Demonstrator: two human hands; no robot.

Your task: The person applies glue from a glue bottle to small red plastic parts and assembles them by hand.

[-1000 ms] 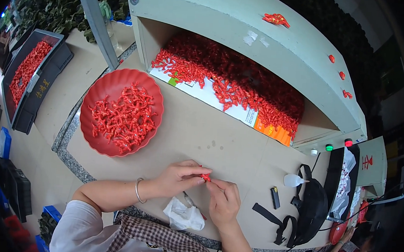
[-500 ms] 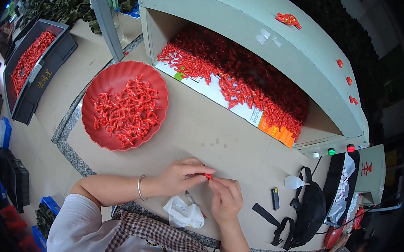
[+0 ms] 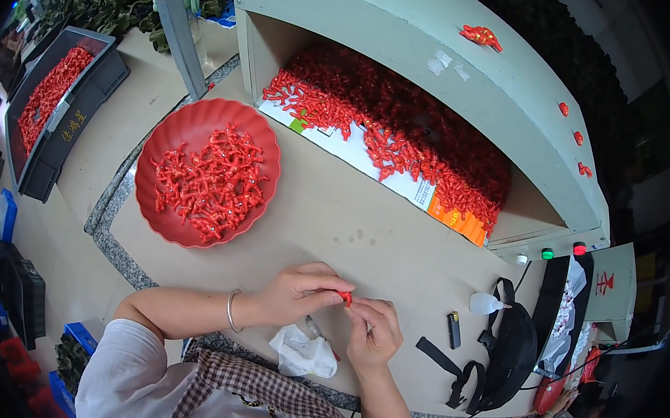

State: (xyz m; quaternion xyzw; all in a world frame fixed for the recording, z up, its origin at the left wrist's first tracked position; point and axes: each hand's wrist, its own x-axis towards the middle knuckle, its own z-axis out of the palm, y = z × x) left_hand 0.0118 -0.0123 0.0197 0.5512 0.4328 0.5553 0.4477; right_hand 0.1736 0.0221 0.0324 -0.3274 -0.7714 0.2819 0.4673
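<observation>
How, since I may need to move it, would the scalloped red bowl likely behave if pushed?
The red bowl looks stiff, as its rim holds an even scalloped shape. Its broad, shallow form suggests it would slide rather than tip. The small red pieces lie loosely heaped inside, so a hard shove might shift them.

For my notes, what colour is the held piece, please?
The held piece is red, best seen in the head view.

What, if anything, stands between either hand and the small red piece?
Nothing visible does: the left hand holds the red piece, and the right hand is right at it. The cloth lies nearer the body, not between.
</observation>
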